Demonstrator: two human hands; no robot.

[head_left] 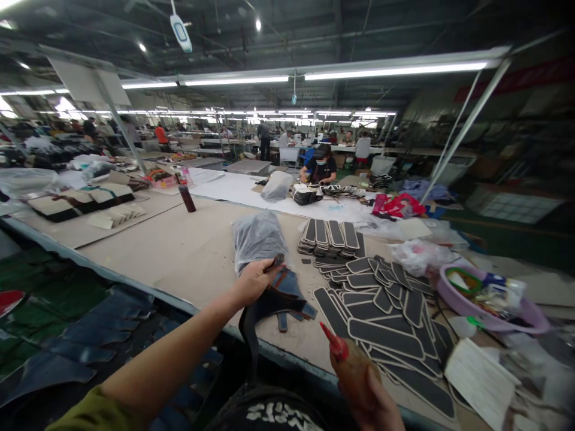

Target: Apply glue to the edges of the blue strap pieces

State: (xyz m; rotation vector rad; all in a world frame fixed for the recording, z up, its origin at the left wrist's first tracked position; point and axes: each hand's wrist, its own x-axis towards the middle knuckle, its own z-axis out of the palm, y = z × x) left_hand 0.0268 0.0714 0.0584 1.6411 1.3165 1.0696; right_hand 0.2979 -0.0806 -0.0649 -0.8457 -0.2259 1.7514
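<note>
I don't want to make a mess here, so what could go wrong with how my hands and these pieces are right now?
The left hand holds the blue pieces near the table edge; loose ones might slip off onto the floor.

The right hand holds a red-tipped bottle pointed toward the black pads; a drip could perhaps spot them.

The black strap hanging over the edge could snag.

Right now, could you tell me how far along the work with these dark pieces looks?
Done, apparently: neat stacks of padded pieces stand at the back. In hand: the left hand presses a bundle of blue-and-black pieces on the table; the right hand holds a red-tipped bottle. Left, seemingly: many loose padded pieces lie unstacked.
</note>
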